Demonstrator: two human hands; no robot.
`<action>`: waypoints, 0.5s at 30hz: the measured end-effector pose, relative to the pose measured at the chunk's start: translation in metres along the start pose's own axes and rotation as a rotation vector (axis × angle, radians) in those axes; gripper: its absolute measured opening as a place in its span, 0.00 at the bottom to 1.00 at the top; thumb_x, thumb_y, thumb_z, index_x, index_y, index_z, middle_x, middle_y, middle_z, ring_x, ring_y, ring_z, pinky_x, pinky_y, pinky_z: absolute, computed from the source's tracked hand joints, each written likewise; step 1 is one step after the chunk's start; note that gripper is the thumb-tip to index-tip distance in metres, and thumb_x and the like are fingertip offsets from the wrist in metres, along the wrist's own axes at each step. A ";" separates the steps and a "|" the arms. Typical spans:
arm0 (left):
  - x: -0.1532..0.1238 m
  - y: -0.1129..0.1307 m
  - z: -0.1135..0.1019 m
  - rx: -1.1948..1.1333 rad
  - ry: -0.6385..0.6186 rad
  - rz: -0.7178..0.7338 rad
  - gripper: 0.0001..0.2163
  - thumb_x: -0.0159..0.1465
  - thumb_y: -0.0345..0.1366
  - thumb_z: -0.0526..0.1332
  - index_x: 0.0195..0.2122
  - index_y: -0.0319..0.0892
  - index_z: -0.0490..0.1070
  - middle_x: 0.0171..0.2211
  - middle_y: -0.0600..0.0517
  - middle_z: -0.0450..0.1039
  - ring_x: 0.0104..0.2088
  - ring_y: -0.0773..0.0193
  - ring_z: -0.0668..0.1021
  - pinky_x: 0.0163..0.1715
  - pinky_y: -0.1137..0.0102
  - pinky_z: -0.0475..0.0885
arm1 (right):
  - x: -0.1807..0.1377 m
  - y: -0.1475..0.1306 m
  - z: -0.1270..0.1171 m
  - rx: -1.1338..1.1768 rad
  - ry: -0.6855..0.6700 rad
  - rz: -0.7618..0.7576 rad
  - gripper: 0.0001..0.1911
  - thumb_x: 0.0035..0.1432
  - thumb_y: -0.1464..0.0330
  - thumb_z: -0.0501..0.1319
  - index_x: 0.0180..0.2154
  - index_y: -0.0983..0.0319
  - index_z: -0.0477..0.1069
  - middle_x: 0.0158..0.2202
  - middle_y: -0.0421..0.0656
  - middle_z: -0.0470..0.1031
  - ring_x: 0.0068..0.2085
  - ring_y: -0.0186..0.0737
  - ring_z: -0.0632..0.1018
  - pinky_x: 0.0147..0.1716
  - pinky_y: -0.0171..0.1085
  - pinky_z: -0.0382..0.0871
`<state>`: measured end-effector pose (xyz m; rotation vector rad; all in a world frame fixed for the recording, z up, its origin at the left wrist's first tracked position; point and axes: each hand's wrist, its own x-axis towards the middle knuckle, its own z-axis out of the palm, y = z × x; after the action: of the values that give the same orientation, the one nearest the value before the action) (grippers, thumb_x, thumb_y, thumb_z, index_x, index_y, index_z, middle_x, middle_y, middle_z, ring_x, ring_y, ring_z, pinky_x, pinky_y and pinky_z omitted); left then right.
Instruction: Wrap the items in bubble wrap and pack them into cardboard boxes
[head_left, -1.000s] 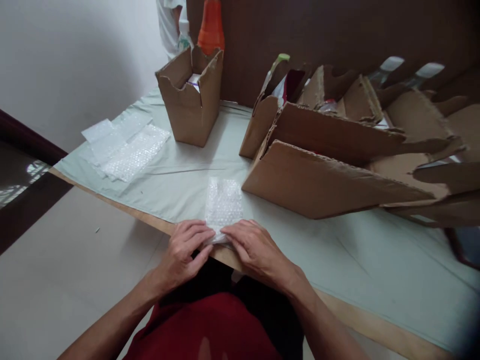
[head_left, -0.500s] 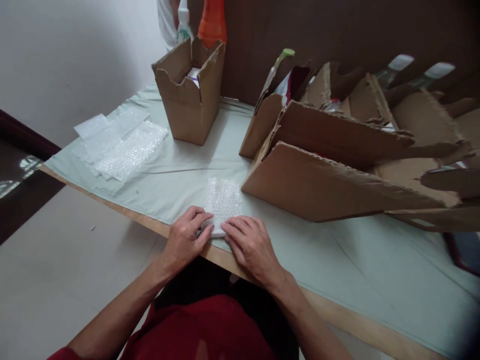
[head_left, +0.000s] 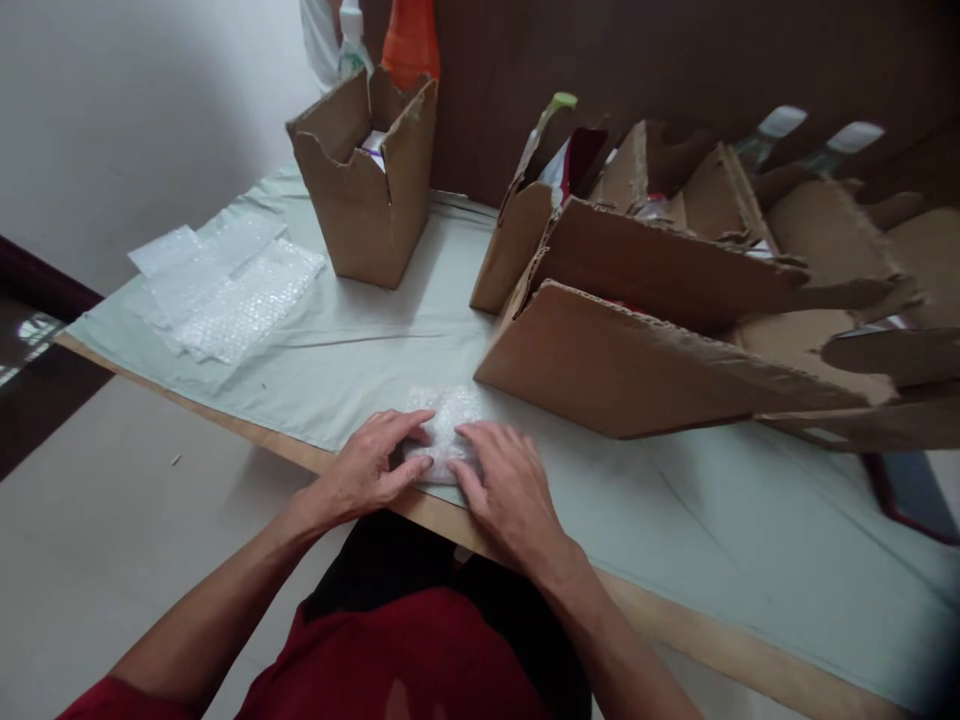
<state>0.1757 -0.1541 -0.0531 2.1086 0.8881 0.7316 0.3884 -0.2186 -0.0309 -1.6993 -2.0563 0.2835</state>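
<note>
A small folded piece of bubble wrap (head_left: 450, 410) lies flat at the near edge of the table, in front of me. My left hand (head_left: 384, 462) holds its left side, with the thumb low and the fingers curved higher up. On the opposite side my right hand (head_left: 511, 482) grips the wrap in the same way, thumb near the front edge. A gap shows between the two hands, where the clear bubbles are visible. Whether anything lies inside the wrap cannot be made out.
More bubble wrap sheets (head_left: 240, 295) lie in a pile at the left. A tall cardboard box (head_left: 360, 220) stands behind them. A large cardboard organizer (head_left: 615, 360) with several compartments fills the right. A dark phone-like object (head_left: 911, 495) rests at far right. Pale cloth (head_left: 390, 350) covers the table.
The fingers of both hands have spread wider from the thumbs and moved farther up the wrap. The wrap's far edge sits nearer to me, and the view has shifted slightly.
</note>
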 end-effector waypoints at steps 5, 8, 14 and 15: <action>0.001 -0.006 0.009 0.046 0.102 0.043 0.17 0.69 0.30 0.59 0.58 0.41 0.70 0.39 0.49 0.80 0.42 0.59 0.79 0.47 0.60 0.75 | -0.013 -0.003 0.005 -0.085 0.158 -0.218 0.08 0.68 0.67 0.61 0.48 0.61 0.74 0.47 0.49 0.79 0.50 0.49 0.76 0.51 0.47 0.65; 0.003 -0.006 0.010 0.063 0.095 0.024 0.17 0.68 0.30 0.59 0.57 0.42 0.72 0.39 0.49 0.80 0.42 0.59 0.79 0.47 0.59 0.76 | -0.012 -0.003 0.006 -0.092 0.021 -0.298 0.12 0.70 0.69 0.58 0.52 0.62 0.73 0.50 0.49 0.80 0.51 0.49 0.76 0.52 0.46 0.65; -0.002 -0.001 -0.002 -0.014 0.067 0.098 0.15 0.68 0.35 0.62 0.56 0.42 0.73 0.52 0.42 0.77 0.52 0.55 0.79 0.52 0.57 0.76 | 0.012 0.005 -0.009 0.085 -0.253 -0.186 0.13 0.71 0.71 0.55 0.50 0.59 0.77 0.45 0.46 0.83 0.45 0.44 0.80 0.48 0.45 0.68; -0.003 -0.001 -0.003 -0.016 0.066 0.110 0.15 0.68 0.35 0.63 0.56 0.42 0.73 0.51 0.42 0.77 0.52 0.55 0.79 0.51 0.58 0.77 | 0.016 0.006 -0.011 0.128 -0.293 -0.150 0.14 0.72 0.71 0.55 0.51 0.58 0.77 0.46 0.45 0.83 0.46 0.44 0.80 0.49 0.45 0.69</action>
<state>0.1712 -0.1552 -0.0527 2.1427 0.8037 0.8664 0.3971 -0.2034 -0.0206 -1.4898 -2.3035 0.6329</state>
